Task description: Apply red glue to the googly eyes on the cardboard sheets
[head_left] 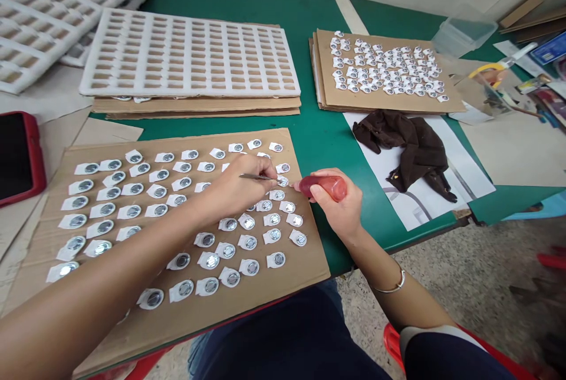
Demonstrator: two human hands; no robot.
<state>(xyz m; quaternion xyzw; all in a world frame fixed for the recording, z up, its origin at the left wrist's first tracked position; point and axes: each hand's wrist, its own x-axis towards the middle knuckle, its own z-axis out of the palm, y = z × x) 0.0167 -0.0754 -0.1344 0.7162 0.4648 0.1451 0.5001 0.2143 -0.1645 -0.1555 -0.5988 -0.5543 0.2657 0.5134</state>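
Rows of small round silver discs on white tabs, such as the disc (276, 259) near the front edge, lie on a cardboard sheet (305, 268). My left hand (241, 182) reaches across the sheet, its fingers pinched on thin metal tweezers (254, 177). Just beyond its fingertips is one disc (282, 180) near the sheet's right edge. My right hand (342, 206) is wrapped round a red squeeze bottle (325, 187), held on its side. The bottle's tip points left at that same disc; whether it touches cannot be made out. My left forearm hides part of the rows.
Behind the sheet, a white gridded foam tray (190, 55) rests on stacked cardboard. More discs cover another cardboard stack (325, 82) at the back right. A dark brown cloth (411, 144) lies on white paper. Scissors (499, 67) are far right, a red-cased phone (38, 159) far left.
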